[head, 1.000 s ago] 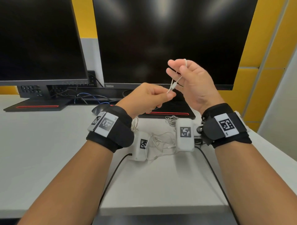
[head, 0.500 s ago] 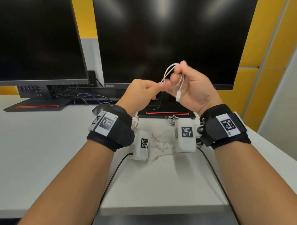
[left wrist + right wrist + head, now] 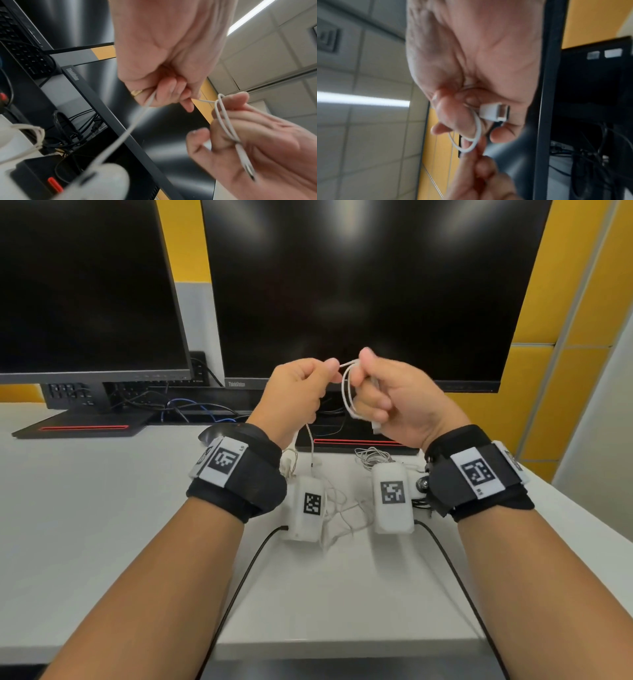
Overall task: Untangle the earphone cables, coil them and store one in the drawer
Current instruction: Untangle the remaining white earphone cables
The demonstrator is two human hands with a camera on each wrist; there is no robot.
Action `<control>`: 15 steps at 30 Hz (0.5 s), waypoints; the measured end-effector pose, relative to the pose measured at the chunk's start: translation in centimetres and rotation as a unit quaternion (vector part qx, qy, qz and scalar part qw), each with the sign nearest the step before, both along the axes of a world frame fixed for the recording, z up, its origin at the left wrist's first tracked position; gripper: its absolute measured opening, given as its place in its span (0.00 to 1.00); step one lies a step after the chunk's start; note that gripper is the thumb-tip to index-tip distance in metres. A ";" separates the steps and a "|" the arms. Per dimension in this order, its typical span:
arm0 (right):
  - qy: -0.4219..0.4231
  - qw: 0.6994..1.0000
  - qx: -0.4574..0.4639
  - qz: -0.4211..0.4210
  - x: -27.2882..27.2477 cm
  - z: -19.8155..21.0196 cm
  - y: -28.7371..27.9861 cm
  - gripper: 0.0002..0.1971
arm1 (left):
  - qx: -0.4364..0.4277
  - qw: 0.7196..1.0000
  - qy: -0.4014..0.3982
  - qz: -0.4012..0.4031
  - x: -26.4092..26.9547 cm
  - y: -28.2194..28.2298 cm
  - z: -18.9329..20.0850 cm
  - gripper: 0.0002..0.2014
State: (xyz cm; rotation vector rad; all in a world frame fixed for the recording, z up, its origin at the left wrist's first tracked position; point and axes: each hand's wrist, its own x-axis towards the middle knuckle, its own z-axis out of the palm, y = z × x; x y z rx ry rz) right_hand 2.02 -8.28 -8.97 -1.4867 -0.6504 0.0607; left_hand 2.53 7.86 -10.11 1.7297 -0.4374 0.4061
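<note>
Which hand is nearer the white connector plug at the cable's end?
Right. The right hand holds the plug against its palm, with cable loops round its fingers. The left hand pinches the cable farther along, apart from the plug.

Behind your raised hands, the right monitor (image 3: 370,289); left of it another monitor (image 3: 85,285); before it, loose earphone cables (image 3: 371,455) on the desk (image 3: 102,508).

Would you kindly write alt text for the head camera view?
Two hands raised before a dark monitor coil a white earphone cable: the left hand pinches it while the right hand holds loops wound around its fingers. More thin cable lies tangled on the white desk below.
</note>
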 end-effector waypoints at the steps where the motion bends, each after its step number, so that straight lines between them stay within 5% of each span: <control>1: -0.002 0.998 0.059 0.005 -0.1 0.1 -0.1 0.21 | 0.012 1.000 0.014 -0.006 0.0 -0.2 -0.1 0.15; 4: -0.048 0.989 0.134 -0.047 0.6 0.0 -0.4 0.20 | 0.093 0.994 0.054 -0.034 -0.4 -0.5 -0.1 0.11; 7: -0.103 0.979 0.013 -0.177 1.1 -0.3 -0.3 0.13 | 0.136 0.981 0.068 -0.118 -1.2 -0.5 0.1 0.13; 9: -0.112 0.966 -0.077 -0.218 1.3 -0.3 -0.1 0.14 | 0.084 0.983 0.046 -0.156 -1.7 -0.6 0.5 0.14; 12: -0.066 0.971 -0.169 -0.155 1.0 -0.4 0.2 0.28 | -0.059 0.990 0.014 -0.128 -1.5 -0.5 0.9 0.11; 15: -0.021 0.995 -0.084 -0.057 0.5 -0.2 0.0 0.27 | -0.089 0.994 0.007 -0.056 -0.4 0.1 0.6 0.12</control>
